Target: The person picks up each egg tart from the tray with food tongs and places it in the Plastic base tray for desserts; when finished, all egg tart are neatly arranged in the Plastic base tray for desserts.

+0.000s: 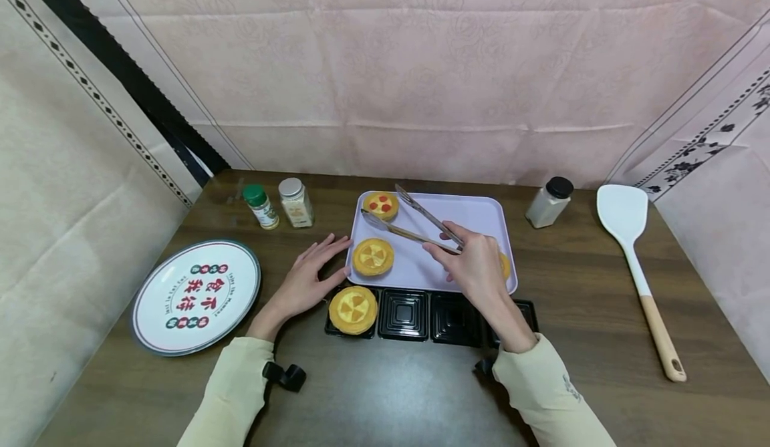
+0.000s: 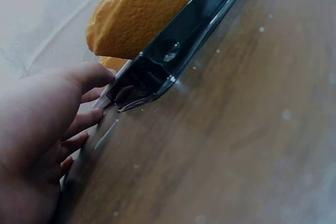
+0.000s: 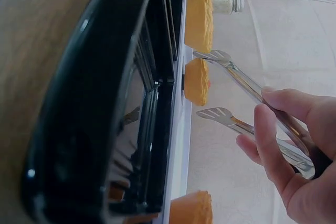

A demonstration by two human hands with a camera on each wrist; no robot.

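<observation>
My right hand [image 1: 478, 266] holds metal tongs [image 1: 428, 216]. Their spread tips are on either side of a small tart with red dots [image 1: 380, 205] at the back left of the pale lilac tray [image 1: 469, 208]. At that tray's left edge rests my left hand [image 1: 307, 280], fingers extended and thumb touching the rim. A yellow tart [image 1: 373, 257] lies at the tray's front left. Another yellow tart [image 1: 505, 264] at the right is partly hidden by my right hand. The black compartment tray [image 1: 404, 315] in front holds a yellow tart [image 1: 353, 310] in its leftmost compartment.
A round white plate with red characters [image 1: 197, 296] lies at the left. Behind it stand a green-capped jar [image 1: 261, 206] and a grey-capped jar [image 1: 297, 203]. Rightward are a black-capped jar [image 1: 549, 202] and a white spatula with a wooden handle [image 1: 637, 276].
</observation>
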